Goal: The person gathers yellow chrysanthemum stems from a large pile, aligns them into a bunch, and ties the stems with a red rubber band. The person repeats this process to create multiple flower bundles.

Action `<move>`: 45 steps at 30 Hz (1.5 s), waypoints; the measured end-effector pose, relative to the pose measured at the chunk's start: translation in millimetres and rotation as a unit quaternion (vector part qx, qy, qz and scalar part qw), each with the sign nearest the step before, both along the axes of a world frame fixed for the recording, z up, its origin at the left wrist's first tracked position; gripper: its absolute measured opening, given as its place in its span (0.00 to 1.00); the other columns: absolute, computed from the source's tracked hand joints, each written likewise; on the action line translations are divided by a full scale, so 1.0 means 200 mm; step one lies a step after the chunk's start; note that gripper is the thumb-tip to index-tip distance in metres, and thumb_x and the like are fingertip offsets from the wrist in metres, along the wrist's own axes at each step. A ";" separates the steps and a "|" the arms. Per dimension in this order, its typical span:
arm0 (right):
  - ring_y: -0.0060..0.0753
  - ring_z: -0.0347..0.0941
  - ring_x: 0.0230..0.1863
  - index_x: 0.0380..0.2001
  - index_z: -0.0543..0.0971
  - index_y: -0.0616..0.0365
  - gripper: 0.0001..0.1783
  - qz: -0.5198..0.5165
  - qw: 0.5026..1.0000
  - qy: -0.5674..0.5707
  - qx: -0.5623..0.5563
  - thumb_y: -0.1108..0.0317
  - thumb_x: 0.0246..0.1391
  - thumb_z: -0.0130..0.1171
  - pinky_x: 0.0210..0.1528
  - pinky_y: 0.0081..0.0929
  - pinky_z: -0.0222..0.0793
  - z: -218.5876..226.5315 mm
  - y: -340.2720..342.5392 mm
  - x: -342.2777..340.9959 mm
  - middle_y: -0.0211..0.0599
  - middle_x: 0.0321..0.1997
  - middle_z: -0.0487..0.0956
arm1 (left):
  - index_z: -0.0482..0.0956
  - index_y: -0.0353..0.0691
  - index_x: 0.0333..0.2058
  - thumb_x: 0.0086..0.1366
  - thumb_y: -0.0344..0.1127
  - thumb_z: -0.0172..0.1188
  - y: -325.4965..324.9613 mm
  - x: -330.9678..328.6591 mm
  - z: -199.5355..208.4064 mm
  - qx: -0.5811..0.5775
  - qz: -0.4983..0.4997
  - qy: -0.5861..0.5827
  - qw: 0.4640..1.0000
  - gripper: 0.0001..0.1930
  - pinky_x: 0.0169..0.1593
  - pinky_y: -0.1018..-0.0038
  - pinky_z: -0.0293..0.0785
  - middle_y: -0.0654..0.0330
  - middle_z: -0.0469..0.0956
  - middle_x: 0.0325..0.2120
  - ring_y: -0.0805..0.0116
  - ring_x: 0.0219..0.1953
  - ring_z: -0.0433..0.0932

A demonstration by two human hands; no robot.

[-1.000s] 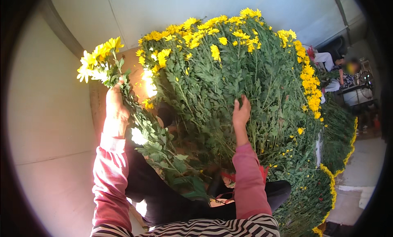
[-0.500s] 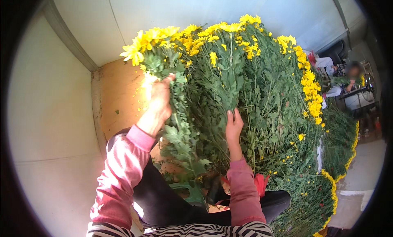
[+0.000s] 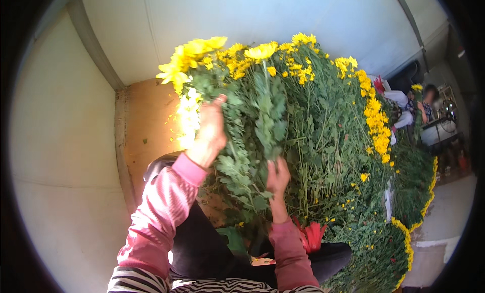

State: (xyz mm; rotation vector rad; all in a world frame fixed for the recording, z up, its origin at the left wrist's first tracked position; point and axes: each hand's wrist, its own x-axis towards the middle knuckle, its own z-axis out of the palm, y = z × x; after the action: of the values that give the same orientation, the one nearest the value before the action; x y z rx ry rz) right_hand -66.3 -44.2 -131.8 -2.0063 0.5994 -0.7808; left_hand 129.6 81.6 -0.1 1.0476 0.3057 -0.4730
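While piled flowers (image 3: pixel 328 121) crowd the wall (image 3: pixel 283 10), left fingers (image 3: pixel 221 99) clamp a bunch (image 3: pixel 188 56), right fingers (image 3: pixel 282 167) one stem (image 3: pixel 269 116).

The bunch (image 3: pixel 184 60) in the left hand (image 3: pixel 208 130) was left of the stem (image 3: pixel 270 113) in the right hand (image 3: pixel 278 176), both before the flower heap's (image 3: pixel 323 126) left part. Behind the heap stood a wall (image 3: pixel 283 12); a co-worker (image 3: pixel 426 108) was at far right.

Yel flowers (image 3: pixel 188 54), blk/wht striped shirt (image 3: pixel 217 285)

Hands (image 3: pixel 211 130) — closer together than before
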 end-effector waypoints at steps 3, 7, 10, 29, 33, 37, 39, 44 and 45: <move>0.50 0.65 0.54 0.55 0.68 0.63 0.27 0.027 0.992 0.074 -0.099 0.58 0.57 0.58 0.54 0.41 0.62 -0.08 -0.07 0.16 0.50 0.56 0.68 | 0.75 0.37 0.40 0.64 0.40 0.57 0.17 0.06 -0.04 -0.035 0.025 0.014 0.999 0.13 0.42 0.65 0.73 0.57 0.77 0.34 0.66 0.36 0.75; 0.58 0.59 0.60 0.59 0.64 0.59 0.32 -0.156 0.936 0.206 -0.238 0.53 0.57 0.57 0.57 0.53 0.57 -0.29 -0.54 0.25 0.51 0.62 0.64 | 0.73 0.39 0.48 0.65 0.39 0.55 0.22 0.05 -0.02 0.000 0.027 0.030 0.999 0.15 0.35 0.71 0.77 0.63 0.77 0.36 0.71 0.30 0.76; 0.56 0.64 0.55 0.58 0.66 0.60 0.30 -0.188 0.888 0.361 -0.215 0.56 0.57 0.57 0.55 0.48 0.61 -0.31 -0.63 0.30 0.50 0.57 0.68 | 0.74 0.41 0.45 0.64 0.38 0.57 0.21 0.09 -0.05 0.004 0.031 0.001 1.000 0.14 0.38 0.71 0.76 0.64 0.76 0.36 0.71 0.31 0.75; 0.53 0.64 0.55 0.54 0.69 0.62 0.29 -0.126 0.913 0.168 -0.351 0.56 0.54 0.59 0.56 0.46 0.60 -0.18 -1.12 0.39 0.49 0.58 0.67 | 0.73 0.44 0.41 0.64 0.39 0.57 0.15 -0.05 0.01 -0.044 -0.044 -0.016 0.998 0.09 0.30 0.71 0.73 0.61 0.75 0.27 0.69 0.26 0.74; 0.56 0.67 0.54 0.62 0.59 0.63 0.37 -0.175 0.884 0.214 -0.376 0.57 0.54 0.59 0.56 0.46 0.62 -0.22 -1.29 0.65 0.55 0.54 0.71 | 0.73 0.42 0.39 0.64 0.38 0.58 0.14 -0.05 0.02 -0.067 -0.045 -0.006 0.997 0.09 0.26 0.72 0.75 0.59 0.76 0.26 0.69 0.23 0.76; 0.61 0.74 0.44 0.58 0.65 0.63 0.31 -0.122 0.918 0.347 -0.149 0.58 0.55 0.56 0.47 0.45 0.69 -0.27 -1.31 0.75 0.59 0.42 0.78 | 0.72 0.41 0.39 0.64 0.38 0.57 0.10 -0.05 0.02 -0.066 -0.063 0.010 0.996 0.09 0.24 0.72 0.75 0.59 0.76 0.25 0.68 0.21 0.76; 0.55 0.76 0.37 0.53 0.72 0.60 0.22 -0.161 0.929 0.284 -0.172 0.60 0.58 0.52 0.39 0.43 0.70 -0.27 -1.21 0.77 0.52 0.35 0.80 | 0.72 0.41 0.40 0.65 0.36 0.56 0.12 -0.03 0.02 -0.063 -0.062 0.014 0.996 0.08 0.24 0.72 0.75 0.58 0.77 0.26 0.68 0.22 0.76; 0.50 0.76 0.31 0.48 0.76 0.58 0.16 -0.125 0.969 0.169 -0.128 0.62 0.60 0.51 0.34 0.41 0.70 -0.16 -1.08 0.67 0.45 0.28 0.80 | 0.74 0.41 0.39 0.65 0.34 0.56 0.11 -0.05 0.00 -0.044 -0.042 -0.006 0.998 0.07 0.30 0.75 0.76 0.65 0.77 0.32 0.70 0.30 0.77; 0.49 0.76 0.31 0.47 0.76 0.58 0.16 -0.116 0.972 0.161 -0.125 0.63 0.60 0.51 0.34 0.40 0.71 -0.10 -1.04 0.65 0.45 0.29 0.80 | 0.73 0.44 0.40 0.61 0.41 0.58 0.12 -0.06 -0.04 -0.027 -0.061 -0.032 0.997 0.11 0.30 0.71 0.77 0.62 0.77 0.31 0.67 0.28 0.77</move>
State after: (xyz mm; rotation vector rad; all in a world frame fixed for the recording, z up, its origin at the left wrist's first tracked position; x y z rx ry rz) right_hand 62.7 -252.1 -152.8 -2.3469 0.9785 -0.6989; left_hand 118.0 105.0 -7.5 1.0296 0.1710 -0.5534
